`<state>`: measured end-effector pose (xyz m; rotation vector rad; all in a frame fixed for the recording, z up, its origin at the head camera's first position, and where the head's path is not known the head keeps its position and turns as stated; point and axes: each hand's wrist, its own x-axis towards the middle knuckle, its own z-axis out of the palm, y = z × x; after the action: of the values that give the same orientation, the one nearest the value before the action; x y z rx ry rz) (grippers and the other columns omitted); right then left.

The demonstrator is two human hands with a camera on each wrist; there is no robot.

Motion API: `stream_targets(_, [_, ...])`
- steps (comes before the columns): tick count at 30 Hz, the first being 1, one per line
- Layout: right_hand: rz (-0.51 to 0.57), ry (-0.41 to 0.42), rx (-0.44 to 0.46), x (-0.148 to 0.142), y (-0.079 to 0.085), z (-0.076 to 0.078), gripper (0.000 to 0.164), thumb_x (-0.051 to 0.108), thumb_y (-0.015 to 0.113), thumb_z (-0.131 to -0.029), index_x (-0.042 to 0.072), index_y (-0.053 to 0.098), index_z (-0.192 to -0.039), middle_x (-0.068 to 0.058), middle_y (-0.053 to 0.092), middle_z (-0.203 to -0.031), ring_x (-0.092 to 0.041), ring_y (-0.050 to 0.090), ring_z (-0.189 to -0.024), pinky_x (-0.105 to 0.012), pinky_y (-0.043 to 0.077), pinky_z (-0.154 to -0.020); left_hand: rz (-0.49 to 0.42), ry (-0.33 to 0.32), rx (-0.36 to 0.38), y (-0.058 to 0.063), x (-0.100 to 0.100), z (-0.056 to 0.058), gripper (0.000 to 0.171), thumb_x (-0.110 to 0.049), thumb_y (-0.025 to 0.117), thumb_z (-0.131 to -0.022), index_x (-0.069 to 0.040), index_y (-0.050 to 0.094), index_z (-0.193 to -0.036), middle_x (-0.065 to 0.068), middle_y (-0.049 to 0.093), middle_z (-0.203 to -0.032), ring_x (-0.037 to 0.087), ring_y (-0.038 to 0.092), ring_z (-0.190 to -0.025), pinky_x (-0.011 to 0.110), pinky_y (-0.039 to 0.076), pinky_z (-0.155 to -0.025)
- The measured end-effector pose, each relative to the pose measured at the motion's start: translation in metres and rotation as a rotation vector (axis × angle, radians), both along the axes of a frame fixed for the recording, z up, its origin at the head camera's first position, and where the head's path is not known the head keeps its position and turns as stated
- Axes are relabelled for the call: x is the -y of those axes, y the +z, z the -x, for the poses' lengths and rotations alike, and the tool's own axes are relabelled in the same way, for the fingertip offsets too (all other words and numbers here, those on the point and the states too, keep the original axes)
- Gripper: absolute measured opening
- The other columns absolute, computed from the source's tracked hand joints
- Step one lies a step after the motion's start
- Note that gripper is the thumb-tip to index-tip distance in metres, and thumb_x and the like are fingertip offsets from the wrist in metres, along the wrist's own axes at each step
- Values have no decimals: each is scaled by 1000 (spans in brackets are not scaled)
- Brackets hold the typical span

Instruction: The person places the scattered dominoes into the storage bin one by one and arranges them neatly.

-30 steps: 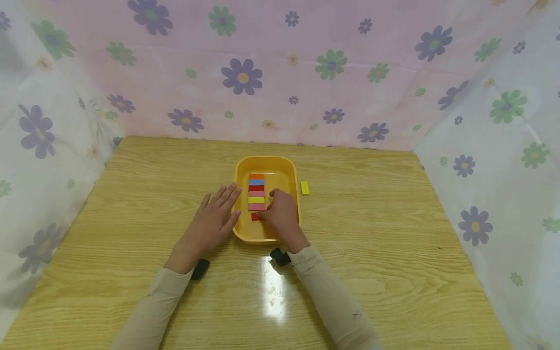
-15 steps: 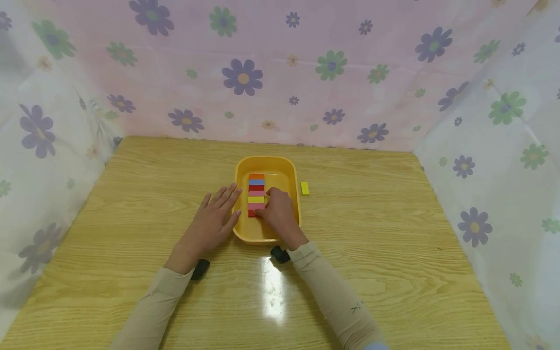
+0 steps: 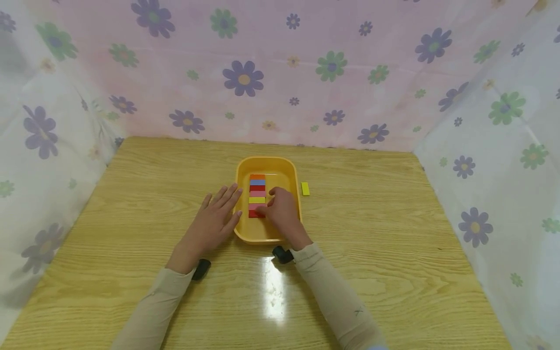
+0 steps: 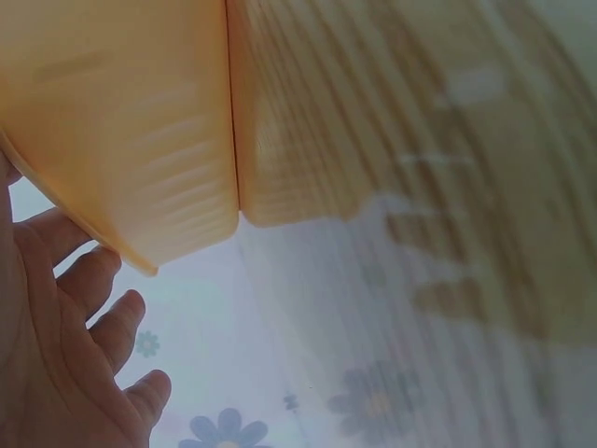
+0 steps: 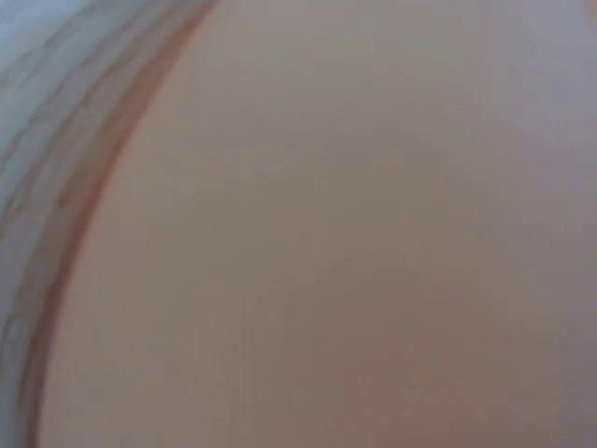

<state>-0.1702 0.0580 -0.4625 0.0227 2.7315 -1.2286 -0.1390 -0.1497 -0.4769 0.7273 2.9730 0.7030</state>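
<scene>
In the head view, a yellow-orange plastic tray (image 3: 267,234) stands on the table. Inside it, flat coloured blocks lie edge to edge in a column, from an orange block (image 3: 257,177) at the far end to a red block (image 3: 253,214) at the near end. My left hand (image 3: 212,221) rests with spread fingers at the tray's left rim. Its fingertips meet the tray wall (image 4: 140,140) in the left wrist view. My right hand (image 3: 283,211) is over the tray's right half, fingers bent, thumb touching the near end of the column around the red and pink blocks.
A single yellow block (image 3: 305,188) lies on the wooden table (image 3: 372,228) just right of the tray. Flowered cloth (image 3: 280,63) encloses the back and sides. Dark wrist-camera pieces (image 3: 283,255) sit by both wrists. A pale blurred surface fills most of the right wrist view.
The red block has slid away from me until it meets the pink block above it. My right thumb has since shifted slightly up off its middle. The left hand has stayed put.
</scene>
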Motion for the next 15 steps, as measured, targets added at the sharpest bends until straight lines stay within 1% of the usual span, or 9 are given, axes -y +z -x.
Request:
stream_targets(3, [40, 8, -9, -6, 9, -3, 50, 20, 83, -86, -7, 62, -123, -14, 68, -92, -21, 60, -75, -28, 52, -66, 2, 2, 4, 1, -1, 0, 62, -34, 47, -108, -12, 26, -163, 8, 20, -170, 35, 17, -156, 64, 9, -123])
stream_targets(6, [126, 38, -29, -16, 17, -4, 47, 20, 79, -91, -7, 62, -126, -16, 70, -97, -28, 69, -76, -28, 57, -64, 7, 6, 10, 2, -2, -1, 62, -34, 47, -108, -12, 27, -163, 7, 20, -170, 35, 17, -156, 64, 8, -123])
stream_targets(8, [204, 56, -43, -24, 23, -4, 44, 19, 76, -94, -7, 63, -126, -18, 70, -100, -34, 73, -80, -30, 60, -65, 1, 8, 9, 2, -2, -1, 62, -33, 49, -108, -12, 27, -162, 7, 20, -170, 35, 18, -156, 64, 8, -123])
stream_targets(10, [292, 67, -57, -33, 28, -2, 41, 18, 72, -96, -7, 63, -127, -20, 69, -101, -40, 73, -85, -32, 62, -67, -3, 9, 4, 2, -2, -1, 62, -33, 48, -108, -12, 27, -162, 7, 20, -170, 35, 18, -156, 64, 8, -123])
stream_targets(12, [357, 54, -80, -43, 31, -1, 36, 17, 71, -97, -6, 65, -125, -20, 69, -102, -42, 72, -89, -33, 63, -69, -10, 9, -8, 1, -2, -1, 62, -33, 48, -108, -12, 27, -162, 8, 21, -169, 36, 19, -156, 65, 9, -123])
stream_targets(15, [431, 30, -131, -58, 30, 3, 32, 15, 69, -98, -6, 67, -122, -21, 69, -101, -46, 70, -92, -33, 63, -70, -10, 9, -13, 0, -1, -1, 62, -34, 47, -108, -12, 27, -162, 8, 21, -169, 36, 19, -156, 65, 10, -123])
